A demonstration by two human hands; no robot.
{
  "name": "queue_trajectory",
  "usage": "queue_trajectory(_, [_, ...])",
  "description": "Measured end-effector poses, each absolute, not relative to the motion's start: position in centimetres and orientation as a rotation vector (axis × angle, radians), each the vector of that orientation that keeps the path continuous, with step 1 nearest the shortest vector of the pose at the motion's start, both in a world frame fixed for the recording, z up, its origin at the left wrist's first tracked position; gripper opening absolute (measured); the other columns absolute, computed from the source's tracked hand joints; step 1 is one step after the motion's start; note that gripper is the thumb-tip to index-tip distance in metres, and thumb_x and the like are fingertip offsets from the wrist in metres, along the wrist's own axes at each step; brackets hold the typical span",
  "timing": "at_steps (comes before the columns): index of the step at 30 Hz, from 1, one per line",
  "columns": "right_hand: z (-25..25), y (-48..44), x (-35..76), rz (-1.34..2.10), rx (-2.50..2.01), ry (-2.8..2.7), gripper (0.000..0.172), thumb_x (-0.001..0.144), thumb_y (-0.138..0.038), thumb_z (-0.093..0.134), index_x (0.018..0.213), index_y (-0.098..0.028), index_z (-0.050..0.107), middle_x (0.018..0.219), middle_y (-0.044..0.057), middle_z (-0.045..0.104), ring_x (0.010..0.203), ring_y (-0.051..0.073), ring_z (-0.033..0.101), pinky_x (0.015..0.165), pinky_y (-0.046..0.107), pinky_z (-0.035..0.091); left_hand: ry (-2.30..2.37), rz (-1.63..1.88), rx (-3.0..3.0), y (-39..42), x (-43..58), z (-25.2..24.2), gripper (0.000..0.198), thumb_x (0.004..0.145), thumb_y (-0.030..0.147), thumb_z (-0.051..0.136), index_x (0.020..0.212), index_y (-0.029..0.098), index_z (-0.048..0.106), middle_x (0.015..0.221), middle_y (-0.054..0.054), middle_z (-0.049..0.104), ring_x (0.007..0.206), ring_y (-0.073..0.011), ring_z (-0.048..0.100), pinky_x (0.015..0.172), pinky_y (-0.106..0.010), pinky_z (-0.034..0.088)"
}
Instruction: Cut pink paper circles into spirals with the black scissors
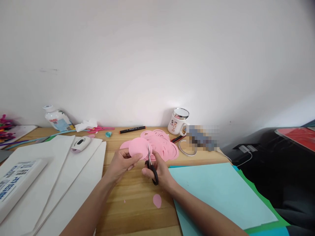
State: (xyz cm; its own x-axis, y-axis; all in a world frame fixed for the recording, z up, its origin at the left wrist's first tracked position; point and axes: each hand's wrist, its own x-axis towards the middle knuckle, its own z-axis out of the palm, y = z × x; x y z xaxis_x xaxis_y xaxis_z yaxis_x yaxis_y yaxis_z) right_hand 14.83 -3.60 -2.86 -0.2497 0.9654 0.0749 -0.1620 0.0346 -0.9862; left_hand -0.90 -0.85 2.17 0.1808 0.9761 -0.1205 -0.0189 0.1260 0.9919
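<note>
My left hand (pixel 125 161) pinches a pink paper circle (pixel 138 147) at its lower edge, thumb on top. In my right hand (pixel 159 170) is a pair of scissors (pixel 153 172) with black handles, its metal blades pointing up at the circle's right edge. Whether the blades are closed on the paper is hard to tell. Behind both hands lies a heap of pink paper pieces (pixel 162 144) with round cuts in them. A small pink petal-shaped piece (pixel 157 201) rests on the wooden table (pixel 133 209) nearer to me.
White sheets (pixel 91 173) cover the left side, with a white handheld device (pixel 81 143) on them. Light blue paper (pixel 221 193) lies at the right over green sheets. A mug (pixel 177 122), a black marker (pixel 133 129) and a white bottle (pixel 58 118) are near the wall.
</note>
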Motion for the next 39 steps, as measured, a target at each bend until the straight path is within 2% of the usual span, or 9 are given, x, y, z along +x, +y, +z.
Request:
queue_trajectory(6, [-3.4,-3.6,14.5,1.449,-0.930,-1.273,0.070,0.071,-0.045,0.073,0.124,-0.020,0.035,0.052,-0.012,0.044,0.039,0.008,0.040,0.038,0.018,0.031,1.104,1.041,1.182,-0.8,-0.9,2.1,0.033,0.056,0.032,0.079,0.049,0.015,0.051,0.041,0.008,0.042,0.038,-0.0027,0.030,0.039,-0.018,0.021])
queue_trajectory(13, [-2.7,-3.9,14.3,1.473,-0.945,-1.257,0.077,0.068,-0.052,0.074,0.124,-0.018,0.035,0.049,-0.012,0.045,0.037,0.008,0.039,0.037,0.019,0.031,1.065,0.894,1.184,-1.1,-0.7,2.1,0.034,0.066,0.044,0.071,0.057,0.015,0.055,0.048,0.002,0.055,0.034,-0.0058,0.039,0.034,-0.020,0.025])
queue_trajectory(16, [-2.3,-3.9,14.4,1.505,-0.915,-1.267,0.080,0.065,-0.047,0.079,0.124,-0.018,0.035,0.051,-0.013,0.043,0.041,0.007,0.038,0.041,0.019,0.031,1.104,0.899,1.218,-1.1,-0.7,2.0,0.035,0.064,0.042,0.072,0.052,0.015,0.053,0.043,0.004,0.050,0.035,-0.0052,0.036,0.035,-0.019,0.024])
queue_trajectory(18, [-2.2,-3.9,14.5,1.513,-0.904,-1.260,0.090,0.063,-0.045,0.081,0.131,-0.018,0.029,0.053,-0.013,0.044,0.044,0.008,0.037,0.043,0.019,0.029,1.134,0.900,1.242,-1.0,-0.8,2.1,0.034,0.063,0.040,0.072,0.050,0.016,0.051,0.040,0.006,0.046,0.035,-0.0045,0.032,0.037,-0.019,0.022])
queue_trajectory(21, [-2.1,-3.6,14.6,1.517,-0.907,-1.218,0.112,0.060,-0.044,0.083,0.140,-0.017,0.010,0.057,-0.011,0.048,0.049,0.009,0.038,0.046,0.021,0.029,1.143,0.894,1.276,-1.0,-0.9,2.2,0.034,0.063,0.039,0.072,0.050,0.017,0.049,0.039,0.007,0.043,0.037,-0.0042,0.029,0.039,-0.020,0.020])
queue_trajectory(23, [-2.1,-3.5,14.6,1.520,-0.898,-1.203,0.118,0.060,-0.043,0.084,0.141,-0.015,0.004,0.059,-0.010,0.050,0.051,0.010,0.039,0.047,0.021,0.029,1.135,0.885,1.293,-1.0,-1.0,2.2,0.035,0.063,0.039,0.072,0.048,0.017,0.048,0.039,0.007,0.041,0.038,-0.0044,0.028,0.040,-0.020,0.020])
queue_trajectory(26, [-2.3,-3.5,14.6,1.522,-0.878,-1.218,0.112,0.062,-0.043,0.082,0.141,-0.017,0.007,0.058,-0.011,0.049,0.050,0.009,0.037,0.047,0.021,0.027,1.127,0.880,1.292,-0.9,-1.1,2.2,0.036,0.063,0.039,0.072,0.048,0.017,0.048,0.039,0.008,0.039,0.039,-0.0045,0.027,0.041,-0.021,0.019])
queue_trajectory(32, [-2.1,-3.7,14.5,1.482,-0.897,-1.254,0.084,0.067,-0.044,0.077,0.128,-0.017,0.027,0.052,-0.013,0.043,0.044,0.008,0.036,0.044,0.020,0.028,1.085,0.882,1.277,-0.9,-1.1,2.2,0.033,0.064,0.038,0.072,0.050,0.017,0.050,0.039,0.008,0.039,0.038,-0.0041,0.027,0.041,-0.020,0.018])
queue_trajectory(39, [-1.5,-3.8,14.4,1.503,-0.939,-1.232,0.080,0.065,-0.044,0.076,0.124,-0.016,0.029,0.047,-0.014,0.045,0.039,0.008,0.037,0.040,0.019,0.030,1.098,0.909,1.252,-0.8,-1.3,2.0,0.033,0.063,0.038,0.073,0.052,0.016,0.051,0.039,0.008,0.041,0.038,-0.0036,0.028,0.039,-0.019,0.019])
